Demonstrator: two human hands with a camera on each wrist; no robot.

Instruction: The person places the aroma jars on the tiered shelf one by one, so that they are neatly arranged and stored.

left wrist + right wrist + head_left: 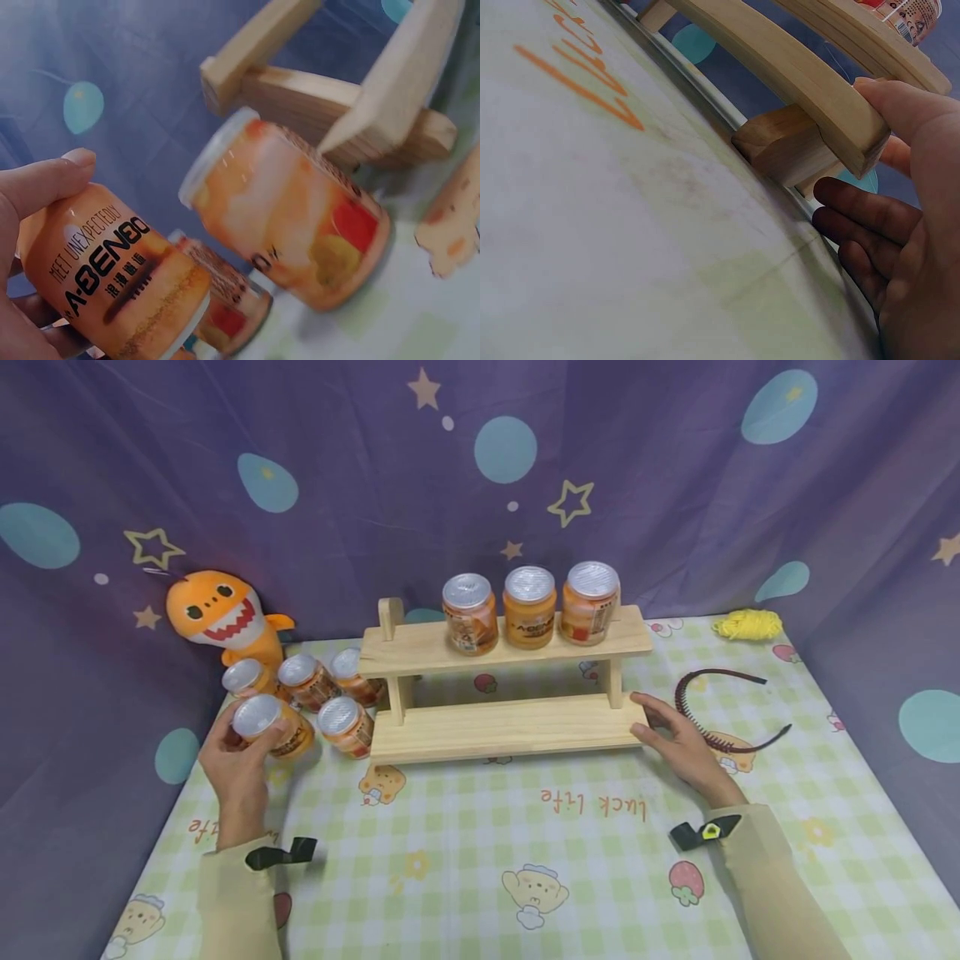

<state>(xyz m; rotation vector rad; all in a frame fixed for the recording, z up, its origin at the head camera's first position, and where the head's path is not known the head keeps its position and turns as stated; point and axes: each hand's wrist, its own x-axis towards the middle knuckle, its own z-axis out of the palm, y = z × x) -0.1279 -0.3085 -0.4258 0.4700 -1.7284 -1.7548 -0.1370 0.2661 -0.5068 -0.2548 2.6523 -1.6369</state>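
Jars crowd the checked surface (480, 877) at about nine o'clock, and the left hand (238, 762) has its fingers (45, 180) curled round one of them, the held jar (272, 727), which lies tipped with its silver lid toward the person, just beside four loose jars (300, 681) near the plush shark (221, 614). At three o'clock the right hand (678, 743) rests with relaxed, straight fingers (870, 217) against the right end of the wooden rack (502, 727), its thumb on the lower shelf's edge, gripping nothing. Three jars on the top shelf (528, 606) stand upright in a row. The held jar looks rigid, smooth and fairly weighty with its filling, probably slippery on the label, so a full wrap around the middle of its body seems the safest hold.
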